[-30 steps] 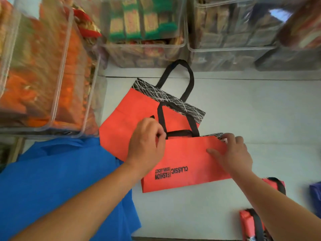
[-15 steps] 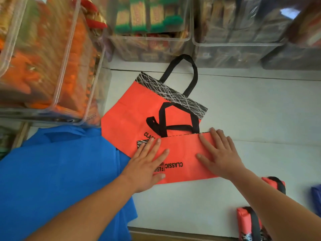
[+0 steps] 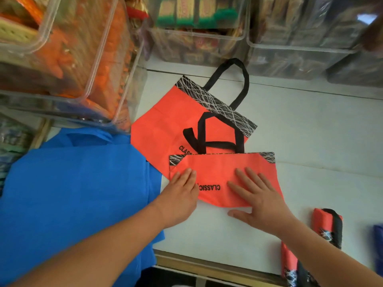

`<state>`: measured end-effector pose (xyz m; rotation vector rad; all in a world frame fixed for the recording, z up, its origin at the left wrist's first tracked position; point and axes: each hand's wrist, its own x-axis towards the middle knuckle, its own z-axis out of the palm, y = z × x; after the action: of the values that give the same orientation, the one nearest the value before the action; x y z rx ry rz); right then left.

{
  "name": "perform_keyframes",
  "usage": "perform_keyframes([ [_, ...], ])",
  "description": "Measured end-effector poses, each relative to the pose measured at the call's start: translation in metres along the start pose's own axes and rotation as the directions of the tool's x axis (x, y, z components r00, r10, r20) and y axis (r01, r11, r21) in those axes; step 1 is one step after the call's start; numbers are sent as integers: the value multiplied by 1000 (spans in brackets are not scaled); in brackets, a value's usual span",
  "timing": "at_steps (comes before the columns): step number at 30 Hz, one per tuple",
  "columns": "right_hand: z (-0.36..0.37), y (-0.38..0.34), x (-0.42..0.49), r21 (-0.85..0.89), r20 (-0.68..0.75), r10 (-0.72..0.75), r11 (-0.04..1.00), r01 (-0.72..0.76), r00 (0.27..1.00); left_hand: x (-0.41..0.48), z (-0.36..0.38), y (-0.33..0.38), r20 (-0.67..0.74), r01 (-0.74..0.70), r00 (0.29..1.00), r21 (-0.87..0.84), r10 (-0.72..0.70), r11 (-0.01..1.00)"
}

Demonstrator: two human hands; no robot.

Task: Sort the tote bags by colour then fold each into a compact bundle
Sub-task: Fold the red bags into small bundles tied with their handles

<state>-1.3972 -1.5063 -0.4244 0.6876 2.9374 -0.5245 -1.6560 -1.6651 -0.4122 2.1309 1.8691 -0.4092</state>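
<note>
1. White tabletop carries the folded red tote bag, its long axis running left to right and its handles pointing away from the person.
2. Left hand and right hand press it flat; neither grip holds anything.
3. Beyond the grip lies another red bag. Blue bags lie left of it and folded bundles right.
4. A second ago the left hand was curled at the handles.

Partly hidden under left hand: bag print; navy item cut by right edge.
</note>
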Motion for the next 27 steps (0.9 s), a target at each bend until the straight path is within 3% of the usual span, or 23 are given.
perform_keyframes([
  [3, -21, 12, -7, 86, 68, 45, 995, -50, 997, -2, -20, -12, 3, -32, 999, -200, 33, 979],
  [6, -61, 28, -6, 306, 207, 258, 899, -313, 944, -7, -40, -26, 99, 164, 986, -554, -131, 816],
  [9, -82, 36, 2, 451, 274, 396, 752, -481, 876, -3, -36, -32, 54, 246, 957, -670, -284, 701],
  [12, -71, 33, 13, 623, 168, 634, 525, -580, 755, 7, -27, -31, -18, 343, 905, -562, -426, 753],
  [14, -54, 30, 23, 676, 122, 753, 414, -609, 647, 13, -25, -29, -153, 351, 890, -370, -429, 860],
  [16, -41, 29, 33, 619, 88, 808, 414, -667, 583, 18, -24, -24, -311, 326, 875, -187, -371, 927],
  [19, -31, 23, 42, 496, 46, 841, 450, -743, 540, 24, -18, -12, -457, 67, 885, -62, -88, 996],
  [21, -29, 18, 43, 451, 28, 837, 477, -754, 546, 25, -3, -9, -391, -20, 920, -63, -6, 998],
  [24, -27, 16, 41, 424, 8, 835, 495, -758, 550, 26, 15, -17, -228, 25, 972, -176, -65, 984],
  [27, -33, 14, 48, 492, 29, 875, 408, -770, 482, 25, 22, -20, -148, 42, 987, -180, -69, 983],
])
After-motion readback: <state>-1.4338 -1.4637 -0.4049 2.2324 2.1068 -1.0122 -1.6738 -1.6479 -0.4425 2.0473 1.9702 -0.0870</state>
